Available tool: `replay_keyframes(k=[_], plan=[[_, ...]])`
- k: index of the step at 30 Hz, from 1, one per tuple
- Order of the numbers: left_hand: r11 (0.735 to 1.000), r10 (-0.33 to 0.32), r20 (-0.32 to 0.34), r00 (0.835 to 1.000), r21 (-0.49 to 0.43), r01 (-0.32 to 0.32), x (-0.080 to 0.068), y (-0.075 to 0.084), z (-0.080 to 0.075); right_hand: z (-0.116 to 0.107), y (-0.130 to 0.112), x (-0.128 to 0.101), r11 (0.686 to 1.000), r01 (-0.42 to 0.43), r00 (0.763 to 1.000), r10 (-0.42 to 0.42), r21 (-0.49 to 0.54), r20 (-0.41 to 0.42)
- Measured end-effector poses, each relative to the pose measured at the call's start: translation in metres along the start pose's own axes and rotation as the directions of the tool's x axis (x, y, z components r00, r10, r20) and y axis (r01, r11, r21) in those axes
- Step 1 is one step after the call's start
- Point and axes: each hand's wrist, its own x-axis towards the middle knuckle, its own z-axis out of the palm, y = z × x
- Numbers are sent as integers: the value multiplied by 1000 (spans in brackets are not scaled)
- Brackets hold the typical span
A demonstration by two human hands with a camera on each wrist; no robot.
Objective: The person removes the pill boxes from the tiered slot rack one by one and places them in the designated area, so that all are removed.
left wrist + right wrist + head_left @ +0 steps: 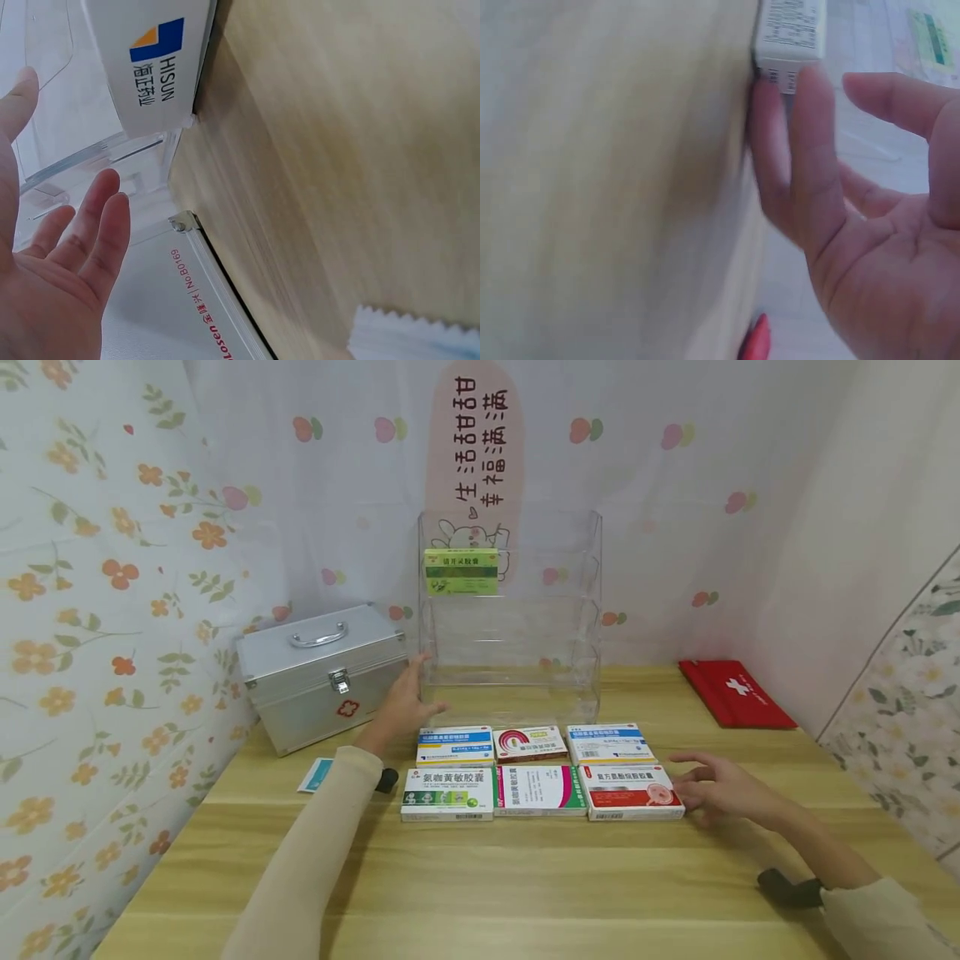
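Wallpaper with orange flowers fills the far left, and beside it a silver metal case (pixel 322 672) stands on the desk (pixel 525 877), its far end cut off from the left wrist view, where only an edge with red lettering shows. A small blue-and-white packet (pixel 315 774) lies near it, partly hidden by the sleeve. The left hand (pixel 405 697) reaches far, fingers straight and spread, holding nothing, its fingertips at the lower left corner of the clear acrylic rack (pixel 510 610). One green medicine box (pixel 461 570) sits on the rack's top tier. In front of the rack six flat medicine boxes (pixel 536 770) lie in two rows of three; their small print is hard to read. The right hand (pixel 716 787) rests low, fingers loosely extended and empty, fingertips just beside the near right red-and-white box (pixel 630 792); the blurred right wrist view seems to show contact. A red pouch (pixel 735 693) lies far right.
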Motion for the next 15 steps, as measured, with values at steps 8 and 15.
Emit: replay_keyframes(k=[8, 15], plan=[[1000, -21, -6, 1000, 2, 21, 1, 5, 4, -10, -15, -5, 999, 29, 996, -33, -40, -83], [999, -37, -13, 999, 12, 37, -1, 6, 3, -4, -36, -5, 992, 98, 982, -110, -83, -156]])
